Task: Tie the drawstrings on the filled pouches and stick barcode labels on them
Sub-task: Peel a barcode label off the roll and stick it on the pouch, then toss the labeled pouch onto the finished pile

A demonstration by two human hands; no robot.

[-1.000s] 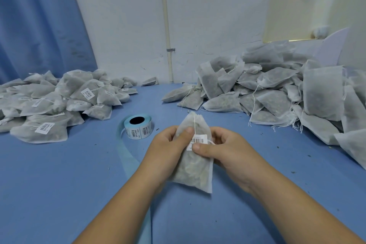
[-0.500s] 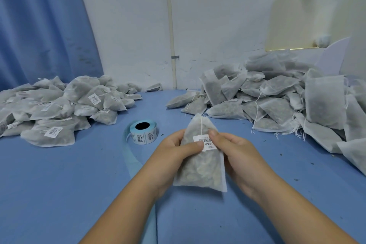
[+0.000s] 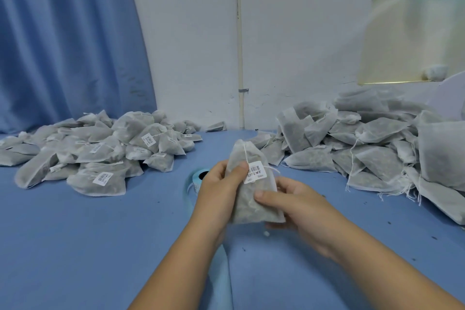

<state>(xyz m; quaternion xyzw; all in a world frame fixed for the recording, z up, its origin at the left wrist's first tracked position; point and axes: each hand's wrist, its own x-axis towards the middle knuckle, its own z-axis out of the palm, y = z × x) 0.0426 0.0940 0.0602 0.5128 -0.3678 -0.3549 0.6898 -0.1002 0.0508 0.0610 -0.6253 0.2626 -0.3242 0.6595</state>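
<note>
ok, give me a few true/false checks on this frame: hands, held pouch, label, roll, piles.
1. The left hand and right hand both hold one pouch. True.
2. That pouch has no sticker on it yet. False: a barcode label is stuck on its upper front.
3. The roll of stickers lies on top of the heap at the right. False: the label roll sits on the table, partly hidden behind the left hand, and the right pile is off to its right.
4. Several pouches in the left pile show labels. True.
</note>
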